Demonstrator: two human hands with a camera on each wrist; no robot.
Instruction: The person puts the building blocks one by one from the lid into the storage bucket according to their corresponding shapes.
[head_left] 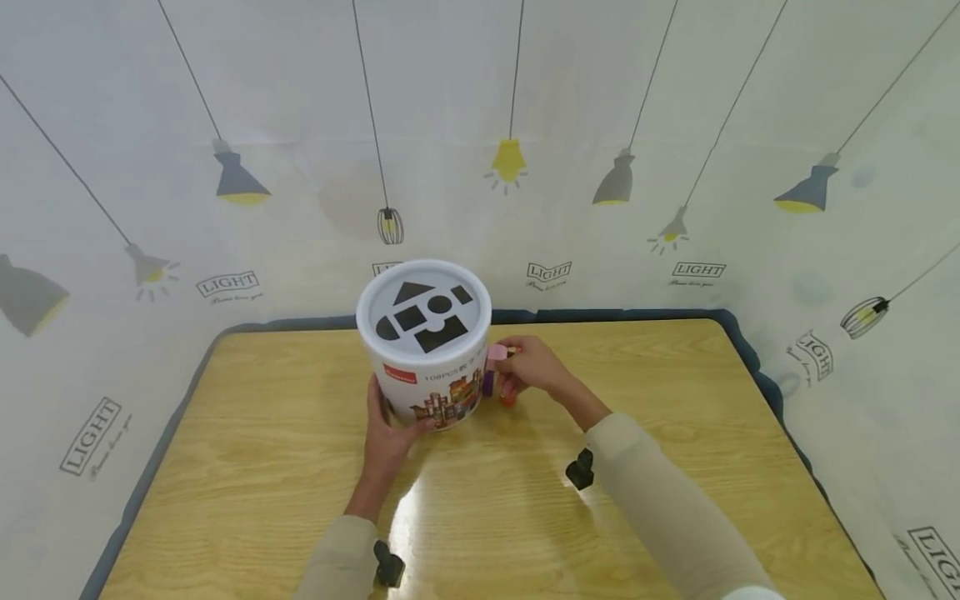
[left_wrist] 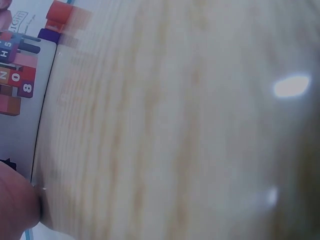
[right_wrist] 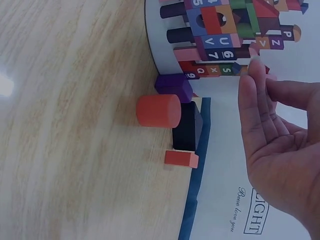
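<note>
A white toy-block bucket (head_left: 427,392) stands upright on the table, its lid (head_left: 390,296) pierced by shaped holes. Low on its left side my left hand (head_left: 386,433) holds it, thumb (left_wrist: 17,200) across the front and fingers along the side, partly hidden. Just right of the bucket, my right hand (head_left: 534,365) pinches a pink block (head_left: 497,357), mostly covered by the fingers in the right wrist view. Below that hand are a purple block (right_wrist: 173,87), an orange-red cylinder (right_wrist: 159,111), a dark block (right_wrist: 187,126) and a small orange-red block (right_wrist: 181,158).
The wooden table (head_left: 262,467) ends at the back against a wall covering (head_left: 450,100) printed with hanging lamps. A dark blue strip (head_left: 600,316) runs along the table's far edge. Dark wrist pieces (head_left: 581,469) sit by both sleeves.
</note>
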